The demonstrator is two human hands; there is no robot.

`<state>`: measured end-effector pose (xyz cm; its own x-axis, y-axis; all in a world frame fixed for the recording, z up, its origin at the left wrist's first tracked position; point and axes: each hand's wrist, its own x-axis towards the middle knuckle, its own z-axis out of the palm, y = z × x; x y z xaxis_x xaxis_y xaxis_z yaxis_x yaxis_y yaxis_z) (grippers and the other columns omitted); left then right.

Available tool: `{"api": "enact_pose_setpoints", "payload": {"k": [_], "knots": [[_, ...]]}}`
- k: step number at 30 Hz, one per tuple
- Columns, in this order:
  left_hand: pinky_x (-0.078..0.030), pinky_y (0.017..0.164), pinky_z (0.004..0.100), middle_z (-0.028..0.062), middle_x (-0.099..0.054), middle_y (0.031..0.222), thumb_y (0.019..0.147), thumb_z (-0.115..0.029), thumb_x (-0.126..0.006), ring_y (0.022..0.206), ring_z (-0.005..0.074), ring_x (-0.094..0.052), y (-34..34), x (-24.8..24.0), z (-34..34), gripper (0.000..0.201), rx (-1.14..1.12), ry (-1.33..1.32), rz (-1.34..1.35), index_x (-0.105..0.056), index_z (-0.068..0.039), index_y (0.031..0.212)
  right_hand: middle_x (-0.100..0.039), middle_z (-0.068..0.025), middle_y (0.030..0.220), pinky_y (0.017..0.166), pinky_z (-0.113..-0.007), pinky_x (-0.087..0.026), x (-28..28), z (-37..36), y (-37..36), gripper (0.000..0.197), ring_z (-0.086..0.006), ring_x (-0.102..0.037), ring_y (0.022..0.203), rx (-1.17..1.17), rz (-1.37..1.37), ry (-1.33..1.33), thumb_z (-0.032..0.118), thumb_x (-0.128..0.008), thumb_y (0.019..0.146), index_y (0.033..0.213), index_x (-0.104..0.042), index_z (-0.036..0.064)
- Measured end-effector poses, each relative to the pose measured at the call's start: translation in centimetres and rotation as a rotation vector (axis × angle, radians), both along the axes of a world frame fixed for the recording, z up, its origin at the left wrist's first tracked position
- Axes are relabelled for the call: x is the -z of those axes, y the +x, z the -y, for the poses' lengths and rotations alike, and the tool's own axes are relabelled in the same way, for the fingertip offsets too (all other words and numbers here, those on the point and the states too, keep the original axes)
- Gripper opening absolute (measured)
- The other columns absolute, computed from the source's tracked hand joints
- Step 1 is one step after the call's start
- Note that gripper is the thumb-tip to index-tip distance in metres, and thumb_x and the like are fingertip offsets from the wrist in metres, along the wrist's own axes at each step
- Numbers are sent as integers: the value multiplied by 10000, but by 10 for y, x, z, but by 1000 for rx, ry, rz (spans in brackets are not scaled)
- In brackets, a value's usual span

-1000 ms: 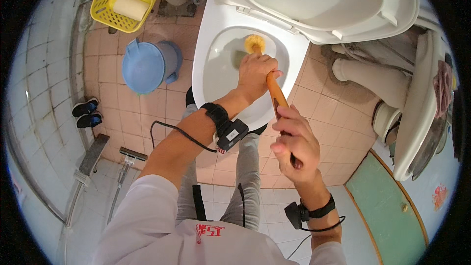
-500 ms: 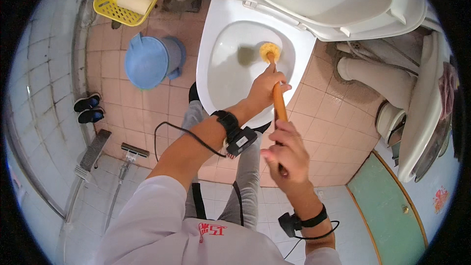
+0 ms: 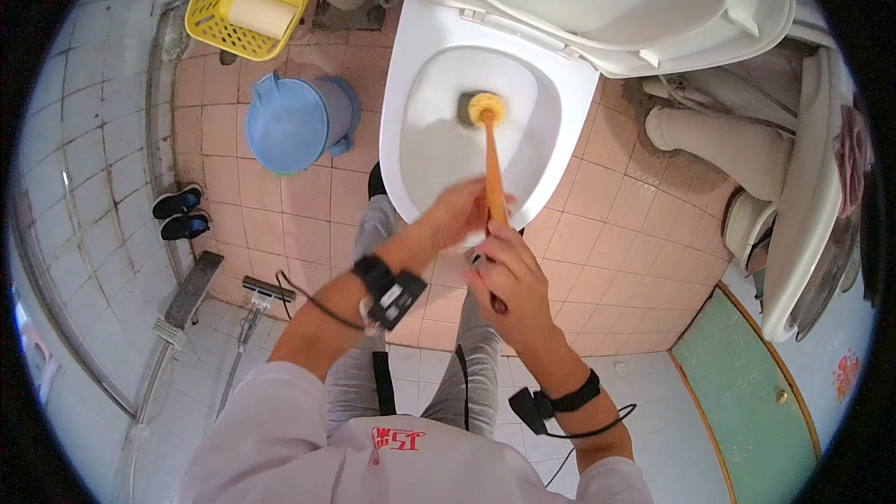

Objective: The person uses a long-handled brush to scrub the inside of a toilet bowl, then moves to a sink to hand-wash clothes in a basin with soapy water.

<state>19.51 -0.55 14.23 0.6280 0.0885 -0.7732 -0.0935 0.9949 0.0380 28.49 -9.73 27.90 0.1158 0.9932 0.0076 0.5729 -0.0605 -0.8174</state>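
An orange-handled toilet brush point(image 3: 494, 163) reaches down into a white toilet bowl point(image 3: 394, 121). Its round yellow head sits over the dark drain opening. My right hand point(image 3: 513, 285) is closed round the lower end of the handle. Farther up, just over the bowl's front rim, my left hand point(image 3: 459, 210) is wrapped about the handle; motion smears it a little, but fingertips show on the handle's right side. Both wrists wear black straps with small boxes and cables.
The toilet lid and seat point(image 3: 597, 0) are raised. Left of the toilet stand a blue lidded bucket point(image 3: 287, 126) and a yellow basket point(image 3: 199, 23) holding a paper roll. Dark shoes point(image 3: 180, 213) and two mops point(image 3: 191, 289) are by the left wall; a washbasin point(image 3: 793, 215) is right.
The brush head has moved left, from the bowl's right side to the drain opening. My left hand has come nearer along the handle, and my right hand has shifted left.
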Motion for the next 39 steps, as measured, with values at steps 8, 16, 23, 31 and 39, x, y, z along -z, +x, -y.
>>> {"api": "enact_pose_setpoints", "payload": {"k": [8,16,23,31,39], "knots": [[-544,721,281,40,-585,872,1002,-332,-587,803,148,-598,0,-36,-12,298,-209,-176,-4,-516,-72,1131,-635,-129,988,919,-416,-521,31,-26,-4,250,-356,-631,1047,68,-134,103,15,-794,738,767,-546,2],[-499,690,296,17,-553,871,988,-394,-584,768,123,-563,18,1,-12,287,2,50,-13,-523,-116,954,-621,-121,870,731,-315,-511,14,-38,14,196,-237,-616,803,303,-281,22,10,-725,851,784,-543,-14],[-486,676,319,18,-555,825,997,-431,-506,762,145,-560,39,14,-35,331,-75,213,-21,-527,-110,921,-599,-47,840,569,-240,-386,57,-79,13,180,-103,-449,641,474,-319,-28,40,-661,925,798,-537,9],[-558,785,349,117,-650,942,962,-435,-608,893,197,-647,13,-49,-29,451,-70,-212,-25,-569,-14,1117,-612,-75,888,863,-415,-439,36,-48,-10,194,-223,-599,860,290,-98,-3,65,-697,884,789,-529,51],[-573,746,286,106,-651,938,942,-445,-651,839,176,-664,11,-7,-22,478,84,-77,-78,-571,-2,1101,-647,-69,997,1101,-561,-281,56,-29,-6,170,-304,-610,1100,280,-82,-89,99,-727,853,800,-570,60]]}}
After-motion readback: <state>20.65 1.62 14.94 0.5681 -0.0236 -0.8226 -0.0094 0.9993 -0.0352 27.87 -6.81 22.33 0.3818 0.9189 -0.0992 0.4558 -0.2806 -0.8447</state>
